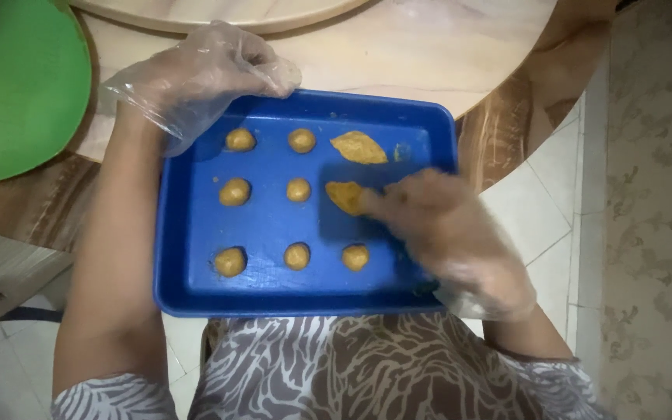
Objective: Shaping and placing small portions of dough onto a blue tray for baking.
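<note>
A blue rectangular tray rests on my lap against a round table. Several small tan dough balls lie on it in rows. Two pieces have been flattened: one flat piece lies at the tray's far right, and a second flat piece lies under the fingertips of my right hand. That hand wears a clear plastic glove, is blurred, and presses down on the dough. My left hand, gloved too, grips the tray's far left corner.
A round marble-patterned table lies beyond the tray, with a green round plate at its left edge. Tiled floor shows to the right. My patterned clothing is below the tray.
</note>
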